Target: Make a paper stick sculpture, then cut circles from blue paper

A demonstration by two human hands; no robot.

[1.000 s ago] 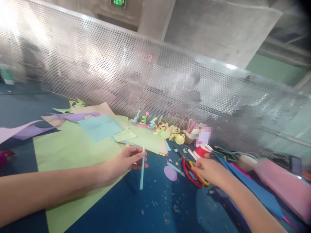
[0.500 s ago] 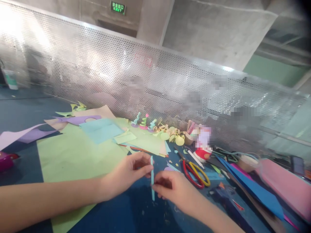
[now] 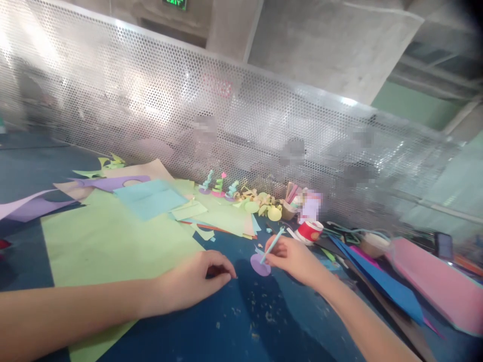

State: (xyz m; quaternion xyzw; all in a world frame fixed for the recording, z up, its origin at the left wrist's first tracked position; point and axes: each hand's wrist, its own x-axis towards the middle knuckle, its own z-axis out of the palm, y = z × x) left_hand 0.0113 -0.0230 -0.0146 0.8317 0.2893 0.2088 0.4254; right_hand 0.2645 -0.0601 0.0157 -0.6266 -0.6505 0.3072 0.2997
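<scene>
A thin light-blue paper strip (image 3: 272,245) sits a little right of the frame's center, pinched in the right hand (image 3: 292,257). Its long axis runs on a slant: the upper end points up and to the right, toward the red paper cup (image 3: 310,232), and the lower end points down and to the left, its tip over a small purple paper disc (image 3: 260,265) that lies flat on the dark blue counter (image 3: 241,322). The right hand's fingers are closed narrowly around the strip near its middle, thumb side toward the camera; whether the tip touches the disc cannot be told.

The left hand (image 3: 192,281) rests on the counter just left of the disc, apart from the strip. Its fingers are curled inward with the tips drawn close to the thumb, holding nothing that can be seen. Its forearm crosses the lower left of the frame over a large pale green sheet (image 3: 105,241).

On the green sheet, toward the upper left, lie a light-blue sheet (image 3: 149,197), purple cuttings (image 3: 109,182) and a tan sheet. Small paper figures (image 3: 219,185) and yellow-green round cutouts (image 3: 264,206) stand near the foot of a perforated metal screen (image 3: 226,115) that runs across the back. To the right lie a long blue strip of paper (image 3: 381,281) and a pink sheet (image 3: 437,286). Paper crumbs dot the counter near the lower center.
</scene>
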